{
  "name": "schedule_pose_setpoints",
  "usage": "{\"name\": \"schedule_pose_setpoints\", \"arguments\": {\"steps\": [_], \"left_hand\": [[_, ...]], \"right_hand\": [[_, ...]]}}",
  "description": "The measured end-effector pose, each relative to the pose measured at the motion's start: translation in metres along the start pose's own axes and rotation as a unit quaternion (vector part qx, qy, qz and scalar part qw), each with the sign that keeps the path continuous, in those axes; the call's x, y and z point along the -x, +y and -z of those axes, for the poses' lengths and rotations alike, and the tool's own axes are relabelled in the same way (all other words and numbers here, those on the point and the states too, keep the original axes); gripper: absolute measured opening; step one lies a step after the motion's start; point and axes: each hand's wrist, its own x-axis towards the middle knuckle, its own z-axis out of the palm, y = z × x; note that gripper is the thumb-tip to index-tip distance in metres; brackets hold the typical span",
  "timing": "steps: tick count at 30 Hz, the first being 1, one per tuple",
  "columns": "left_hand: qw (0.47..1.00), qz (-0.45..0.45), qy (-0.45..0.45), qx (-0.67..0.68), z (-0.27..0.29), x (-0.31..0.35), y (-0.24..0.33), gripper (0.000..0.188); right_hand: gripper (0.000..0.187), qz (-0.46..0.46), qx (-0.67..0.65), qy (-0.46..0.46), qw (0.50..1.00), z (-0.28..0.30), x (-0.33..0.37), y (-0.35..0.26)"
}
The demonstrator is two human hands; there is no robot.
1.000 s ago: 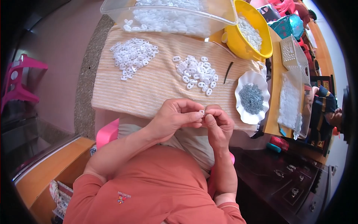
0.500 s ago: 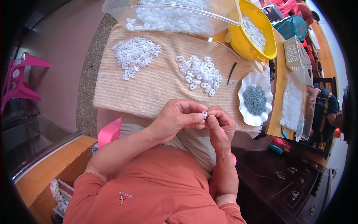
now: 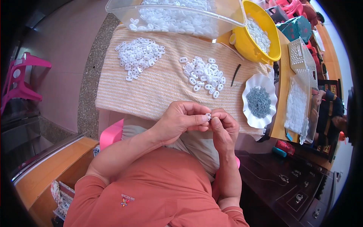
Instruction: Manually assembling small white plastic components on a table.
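Observation:
In front of my body, just off the near edge of the striped cloth, both hands meet. Finger and thumb of my left hand pinch a small white two-holed plastic piece. My right hand is closed against the same piece, its thumb and fingertips pressed together; whatever they grip is too small to make out. Beyond the hands lies a loose heap of white oval two-holed pieces. Farther left is a denser pile of small white pieces. Small grey parts fill a white wavy-rimmed dish at the right.
At the back stand a clear plastic bin and a yellow basin, both holding white pieces. A thin black strip lies near the dish. Farther right are a white perforated basket, a clear tray and another person's hand.
My hands keep their pinch on the white piece almost unmoved. The whole view has shifted very slightly. At the far right, the other person's hand and arm have moved a little.

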Motion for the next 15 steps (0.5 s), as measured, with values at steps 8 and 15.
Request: {"name": "schedule_pose_setpoints", "arguments": {"steps": [8, 15], "left_hand": [[1.0, -0.005, 0.001, -0.005, -0.0001, -0.0003, -0.0004, 0.022], [1.0, -0.008, 0.002, 0.0, -0.0012, 0.0002, -0.0011, 0.021]], "right_hand": [[0.005, 0.0, -0.003, 0.01, 1.0, -0.0022, 0.0013, -0.0005], [0.005, -0.002, -0.037, 0.021, 0.999, -0.0044, 0.0027, -0.0005]]}}
